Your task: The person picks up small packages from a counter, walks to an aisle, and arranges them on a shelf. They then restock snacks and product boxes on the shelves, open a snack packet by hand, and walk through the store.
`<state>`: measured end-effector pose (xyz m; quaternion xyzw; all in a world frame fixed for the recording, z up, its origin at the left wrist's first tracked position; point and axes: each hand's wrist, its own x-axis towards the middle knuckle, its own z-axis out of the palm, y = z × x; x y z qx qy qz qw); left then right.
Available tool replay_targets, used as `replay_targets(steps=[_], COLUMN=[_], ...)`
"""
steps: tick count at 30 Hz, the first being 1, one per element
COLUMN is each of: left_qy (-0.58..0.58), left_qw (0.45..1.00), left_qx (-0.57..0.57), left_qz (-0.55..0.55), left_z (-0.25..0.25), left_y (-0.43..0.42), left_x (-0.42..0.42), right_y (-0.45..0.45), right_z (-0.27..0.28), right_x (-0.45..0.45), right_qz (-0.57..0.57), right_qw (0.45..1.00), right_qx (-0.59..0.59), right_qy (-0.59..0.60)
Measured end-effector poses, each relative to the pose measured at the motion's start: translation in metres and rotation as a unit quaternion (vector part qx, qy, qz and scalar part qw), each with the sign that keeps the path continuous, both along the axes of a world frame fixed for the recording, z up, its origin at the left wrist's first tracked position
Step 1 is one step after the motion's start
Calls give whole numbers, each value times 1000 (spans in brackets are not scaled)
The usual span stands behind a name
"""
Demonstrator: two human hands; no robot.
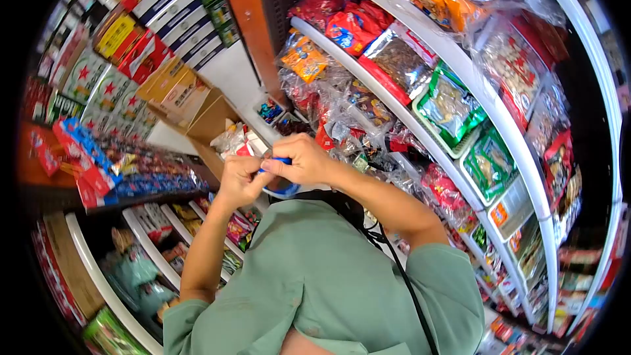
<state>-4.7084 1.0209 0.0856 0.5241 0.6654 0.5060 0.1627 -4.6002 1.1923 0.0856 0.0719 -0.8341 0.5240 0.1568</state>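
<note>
My left hand (242, 176) and my right hand (299, 159) meet in front of my chest. Both have their fingers closed around a small blue object (282, 160), mostly covered by the fingers, so its kind is not clear. Just below them shows a curved blue edge (284, 190); whether it belongs to the held object I cannot make out. Beyond my hands stands an opened cardboard box (209, 121) with white and red packets (238, 139) inside. Close to it, a small tray holds shiny blue wrapped pieces (269, 110).
On the right, curved white-edged shelves (460, 56) carry bagged snacks, including green packs (452, 105). Lower shelves (141, 236) with packets run along the left. Stacked cartons (108, 89) rise at the far left. A black cord (411, 283) hangs across my shirt.
</note>
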Motion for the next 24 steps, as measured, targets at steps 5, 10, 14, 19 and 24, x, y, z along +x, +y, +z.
replay_targets(steps=[5,10,14,19,24], left_qy=[-9,12,-45,-241,-259], left_qw=[992,985,985,966,963], left_qx=[-70,-47,-62,52,70], left_qz=[102,165,156,74,23], left_z=[2,-38,-24,-22,-24], left_y=[-3,27,44,61,66], left_x=[-69,-87,-77,-51,-43], right_y=[4,-38,-38,-21,-34], right_z=[-6,-14,-23,-1,22], right_x=[-26,-57,-61,-44,-24], right_qz=[-213,-392,-491,-517,-480], right_qw=[953,877,840,842,842], right_qx=[212,251,227,120,200], right_qy=[-29,-116,-37,97,142])
